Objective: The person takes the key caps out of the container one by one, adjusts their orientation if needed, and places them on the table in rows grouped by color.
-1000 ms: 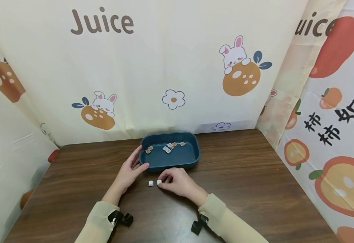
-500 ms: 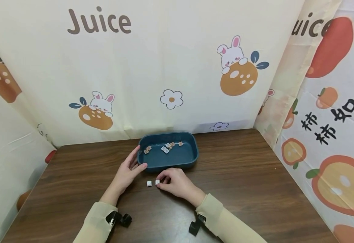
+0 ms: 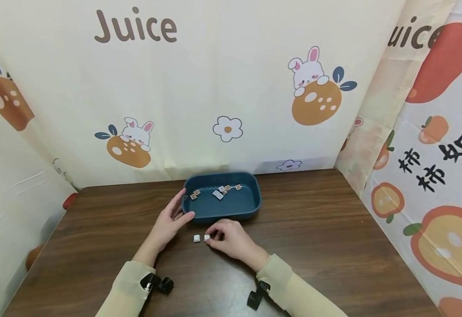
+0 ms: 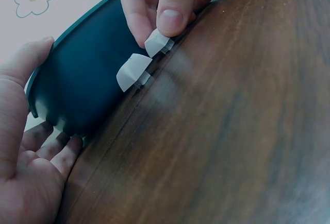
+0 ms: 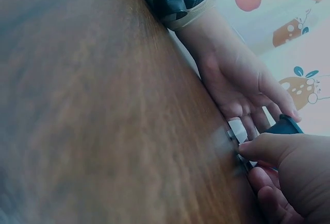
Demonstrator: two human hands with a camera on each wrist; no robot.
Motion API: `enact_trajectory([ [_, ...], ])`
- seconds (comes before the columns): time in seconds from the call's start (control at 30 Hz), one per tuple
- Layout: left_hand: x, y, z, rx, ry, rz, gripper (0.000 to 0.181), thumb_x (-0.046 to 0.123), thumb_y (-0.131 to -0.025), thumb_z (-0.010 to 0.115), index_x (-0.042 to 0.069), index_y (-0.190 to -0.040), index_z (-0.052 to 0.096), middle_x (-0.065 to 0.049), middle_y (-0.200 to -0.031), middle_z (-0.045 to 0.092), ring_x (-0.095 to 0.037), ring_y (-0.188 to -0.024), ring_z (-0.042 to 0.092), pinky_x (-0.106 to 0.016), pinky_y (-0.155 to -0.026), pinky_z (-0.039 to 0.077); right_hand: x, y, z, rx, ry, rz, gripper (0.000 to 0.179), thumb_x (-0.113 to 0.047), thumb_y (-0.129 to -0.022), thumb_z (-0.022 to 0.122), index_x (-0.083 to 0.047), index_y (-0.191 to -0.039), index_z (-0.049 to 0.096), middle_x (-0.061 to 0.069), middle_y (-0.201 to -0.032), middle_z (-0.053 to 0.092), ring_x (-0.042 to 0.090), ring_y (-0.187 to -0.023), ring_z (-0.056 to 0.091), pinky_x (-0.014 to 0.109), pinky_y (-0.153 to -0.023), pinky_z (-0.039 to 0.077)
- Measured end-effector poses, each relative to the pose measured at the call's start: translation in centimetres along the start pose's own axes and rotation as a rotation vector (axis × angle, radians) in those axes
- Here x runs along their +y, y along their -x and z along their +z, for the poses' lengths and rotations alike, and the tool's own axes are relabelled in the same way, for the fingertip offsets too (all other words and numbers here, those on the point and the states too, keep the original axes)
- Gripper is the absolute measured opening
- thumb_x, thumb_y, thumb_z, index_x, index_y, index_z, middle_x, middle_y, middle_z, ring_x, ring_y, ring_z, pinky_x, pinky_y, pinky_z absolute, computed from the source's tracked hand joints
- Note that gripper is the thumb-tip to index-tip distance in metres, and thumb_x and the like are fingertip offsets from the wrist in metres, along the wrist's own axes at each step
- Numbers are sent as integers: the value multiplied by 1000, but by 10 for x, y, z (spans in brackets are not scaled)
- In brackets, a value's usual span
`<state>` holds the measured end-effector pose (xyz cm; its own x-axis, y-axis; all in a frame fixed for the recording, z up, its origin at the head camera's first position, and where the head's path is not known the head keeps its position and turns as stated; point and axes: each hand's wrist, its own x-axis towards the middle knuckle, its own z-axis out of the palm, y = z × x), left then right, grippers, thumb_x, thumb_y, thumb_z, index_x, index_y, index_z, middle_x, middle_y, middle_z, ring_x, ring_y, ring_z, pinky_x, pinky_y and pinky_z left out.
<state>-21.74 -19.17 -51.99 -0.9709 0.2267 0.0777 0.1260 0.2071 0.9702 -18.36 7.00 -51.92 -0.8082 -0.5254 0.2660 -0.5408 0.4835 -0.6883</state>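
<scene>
Evidently, one white cap is pinched by the right hand at the table top; if it is pushed too far left, the second cap could be knocked askew. Farther movement is blocked by the tray, tiles inside, its left end touched by the outspread left hand.

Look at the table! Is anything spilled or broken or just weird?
Nothing looks spilled or broken. Small pieces lie scattered in the blue tray. Two white pieces are outside it, in front, but that doesn't seem odd: the right hand pinches one of them.
</scene>
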Motion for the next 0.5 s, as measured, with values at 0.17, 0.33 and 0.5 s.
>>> enact_trajectory([
  [0.17, 0, -1, 1, -3, 2, 1, 79, 22, -107, 74, 24, -174, 31, -13, -180, 25, -40, -163, 32, -52, -125, 35, -1, 1, -1, 4, -8, 12, 14, -18, -96, 88, -16, -108, 83, -5, -98, 73, -2, -82, 63, 18, -74, 56],
  [0.33, 0, -1, 0, 0, 6, -4, 78, 18, -108, 72, 23, -174, 31, -13, -180, 24, -41, -163, 31, -53, -125, 34, -1, 1, 0, 11, -6, 0, 14, -18, -95, 88, -15, -108, 83, -5, -97, 74, -1, -81, 64, 17, -73, 56],
  [0.5, 1, -1, 0, -4, 1, 3, 79, 20, -108, 73, 23, -174, 31, -13, -181, 23, -41, -163, 31, -53, -125, 34, -1, 1, -1, 21, -8, 2, 16, -17, -94, 89, -14, -108, 83, -4, -96, 73, -1, -80, 64, 16, -72, 56],
])
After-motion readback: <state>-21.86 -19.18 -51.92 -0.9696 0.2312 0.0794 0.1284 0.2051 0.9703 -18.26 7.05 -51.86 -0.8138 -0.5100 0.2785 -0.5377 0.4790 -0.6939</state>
